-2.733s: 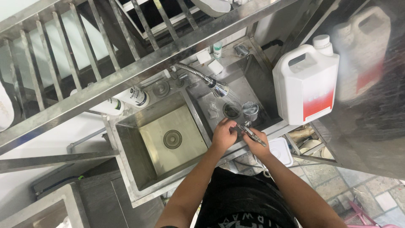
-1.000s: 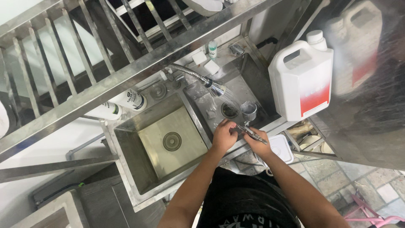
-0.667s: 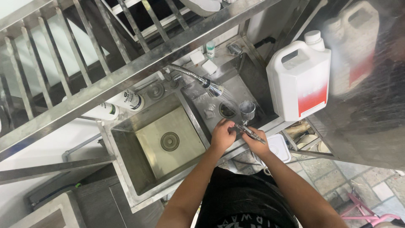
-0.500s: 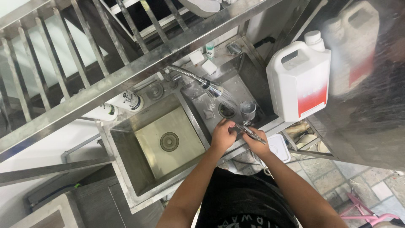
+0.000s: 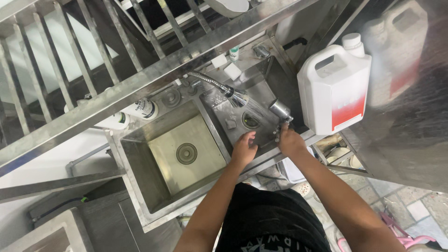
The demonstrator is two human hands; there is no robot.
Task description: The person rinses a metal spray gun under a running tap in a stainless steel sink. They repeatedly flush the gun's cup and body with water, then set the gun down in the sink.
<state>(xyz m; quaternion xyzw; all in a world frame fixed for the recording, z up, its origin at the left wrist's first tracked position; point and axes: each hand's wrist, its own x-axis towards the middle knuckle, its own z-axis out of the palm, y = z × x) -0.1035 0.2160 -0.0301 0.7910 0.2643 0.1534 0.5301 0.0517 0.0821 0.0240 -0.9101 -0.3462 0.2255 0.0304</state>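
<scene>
Left hand point(image 5: 244, 148) let go; right hand point(image 5: 288, 140) grips metal cup point(image 5: 280, 111)

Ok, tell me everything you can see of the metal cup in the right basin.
The metal cup is small, cylindrical and looks like shiny steel. It is tilted, its open mouth toward the pull-out faucet head, over the right basin near the drain. The right hand grips it from below; the left hand is apart from it. Its inside cannot be made out.
</scene>
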